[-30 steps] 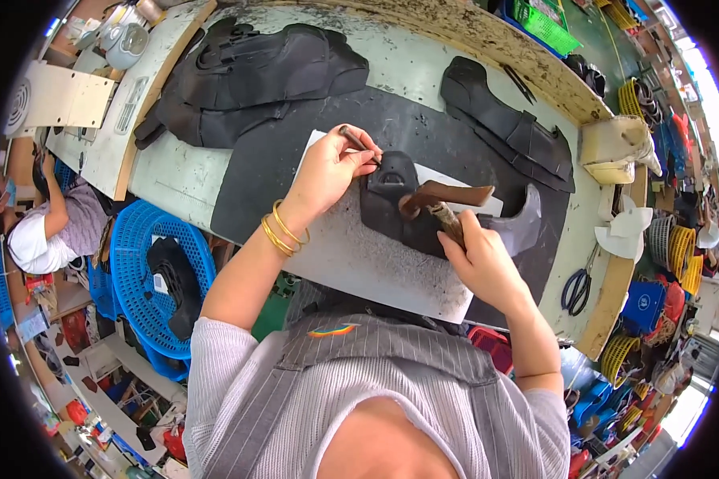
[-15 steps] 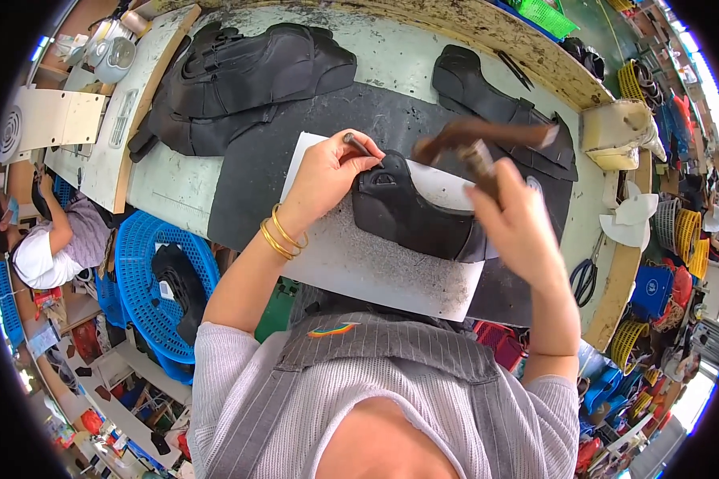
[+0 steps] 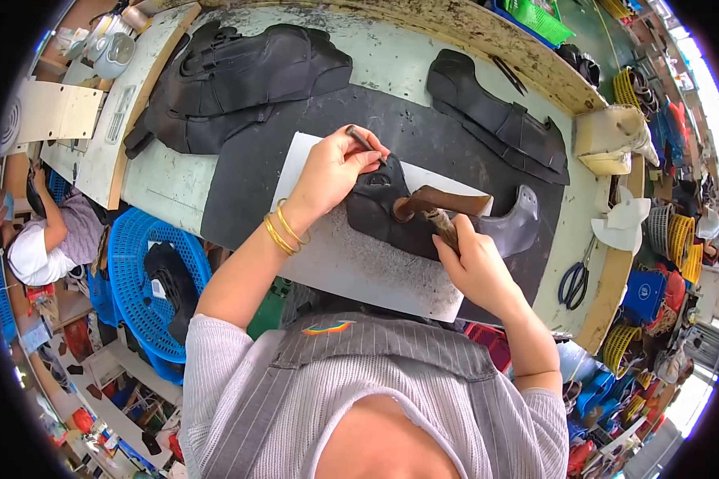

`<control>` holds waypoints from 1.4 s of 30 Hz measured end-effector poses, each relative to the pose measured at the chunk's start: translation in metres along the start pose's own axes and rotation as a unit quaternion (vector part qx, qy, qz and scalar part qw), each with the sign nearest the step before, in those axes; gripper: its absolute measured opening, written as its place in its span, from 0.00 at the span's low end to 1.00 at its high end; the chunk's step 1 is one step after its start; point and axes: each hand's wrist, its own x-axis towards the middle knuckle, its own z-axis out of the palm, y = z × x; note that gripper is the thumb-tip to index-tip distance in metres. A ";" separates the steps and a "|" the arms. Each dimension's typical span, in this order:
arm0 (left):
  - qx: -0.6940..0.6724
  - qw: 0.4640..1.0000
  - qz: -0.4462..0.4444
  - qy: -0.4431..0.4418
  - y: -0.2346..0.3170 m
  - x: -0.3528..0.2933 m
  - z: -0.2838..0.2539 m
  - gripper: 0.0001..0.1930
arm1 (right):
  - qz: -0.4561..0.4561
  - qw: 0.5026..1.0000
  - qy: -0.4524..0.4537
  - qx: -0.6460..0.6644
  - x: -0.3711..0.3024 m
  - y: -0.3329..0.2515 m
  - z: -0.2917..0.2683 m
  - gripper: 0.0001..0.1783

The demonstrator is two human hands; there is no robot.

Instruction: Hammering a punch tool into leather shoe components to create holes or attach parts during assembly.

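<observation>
In the middle of the frame, the left hand pinches a thin punch on black leather, while the right hand grips a hammer.

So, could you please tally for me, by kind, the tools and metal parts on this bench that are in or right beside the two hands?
Hammers: 1, the brown hammer in the right hand
Thin metal rods: 1, the rod pinched by the left hand
Scissors: 1, the black scissors
Grey slabs: 1, the slab
Total: 4
</observation>
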 end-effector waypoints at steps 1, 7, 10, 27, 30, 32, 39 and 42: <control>0.010 1.000 0.006 0.003 -0.002 -0.001 0.002 0.04 | -0.006 1.000 0.003 0.003 -0.001 0.000 0.001 0.13; 0.068 0.997 0.039 0.004 -0.004 -0.001 0.011 0.03 | -0.032 0.999 0.037 0.000 0.005 -0.004 -0.025 0.13; 0.194 0.978 0.075 0.020 -0.004 -0.002 0.015 0.04 | -0.032 0.987 0.155 -0.013 0.020 -0.039 -0.065 0.13; 0.616 0.660 0.311 0.297 0.038 0.070 -0.088 0.13 | -0.034 0.987 0.135 -0.075 -0.002 0.040 -0.015 0.24; 0.720 0.571 0.226 0.323 0.014 0.071 -0.129 0.12 | 0.047 0.984 0.168 0.044 -0.006 0.019 -0.019 0.21; 0.715 0.573 0.273 0.295 0.012 0.065 -0.131 0.12 | 0.015 0.974 0.223 0.040 0.007 0.014 -0.050 0.19; 0.689 0.633 0.215 0.282 0.016 0.037 -0.129 0.14 | -0.087 0.891 0.390 -0.214 0.051 0.081 -0.128 0.21; 0.739 0.621 0.144 0.217 0.023 0.026 -0.146 0.14 | -0.014 0.930 0.367 -0.009 0.010 0.072 -0.084 0.14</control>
